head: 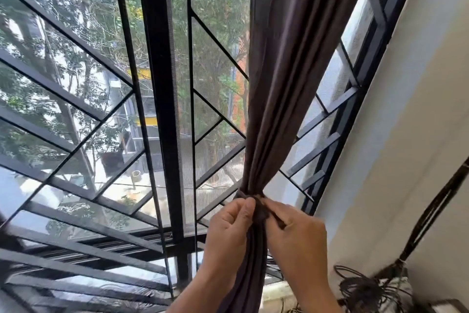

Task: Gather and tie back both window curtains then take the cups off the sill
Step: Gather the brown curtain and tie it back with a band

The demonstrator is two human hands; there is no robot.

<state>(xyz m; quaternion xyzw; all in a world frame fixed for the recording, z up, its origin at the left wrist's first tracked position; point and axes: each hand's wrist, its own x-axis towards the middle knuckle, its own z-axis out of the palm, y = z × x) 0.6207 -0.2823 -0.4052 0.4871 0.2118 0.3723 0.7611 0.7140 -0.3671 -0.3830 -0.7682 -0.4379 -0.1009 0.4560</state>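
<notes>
Curtain (284,79), dark brown, hangs gathered into a bunch at right side of barred window (157,99), cinched by a tie band (258,208). Left hand (228,231) pinches band from left; right hand (297,234) pinches its other end. Tangled cables (365,287) lower right.

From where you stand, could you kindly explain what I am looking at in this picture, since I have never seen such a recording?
There is no machine here. One wide camera worn on a person's head looks forward and down at their bare hands. The left hand and right hand both pinch a dark tie wrapped around a gathered purple-grey curtain. Behind it is a window with black bars. To the right is a pale wall, with tangled dark cables below. No cups are in view.
</notes>
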